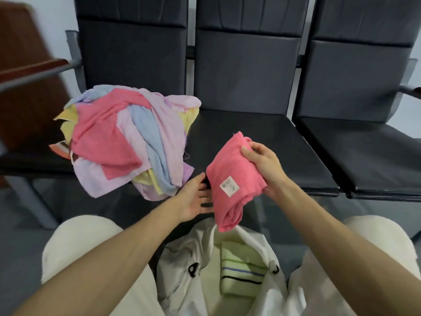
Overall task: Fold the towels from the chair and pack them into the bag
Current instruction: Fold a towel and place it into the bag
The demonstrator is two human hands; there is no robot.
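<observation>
My right hand (262,160) grips a folded pink towel (230,179) with a white label, holding it above the open white bag (193,258) between my knees. A folded pale green striped towel (241,267) lies inside the bag. My left hand (196,197) is beside the pink towel's lower left edge, fingers relaxed and partly hidden behind the towel; whether it touches the towel is unclear. A heap of unfolded pink, lilac, blue and yellow towels (127,137) lies on the left chair seat (27,163).
A row of three dark grey chairs (246,71) faces me; the middle seat (262,137) and right seat (369,151) carry nothing. A brown wooden panel (25,71) stands at the far left. My pale trouser legs flank the bag.
</observation>
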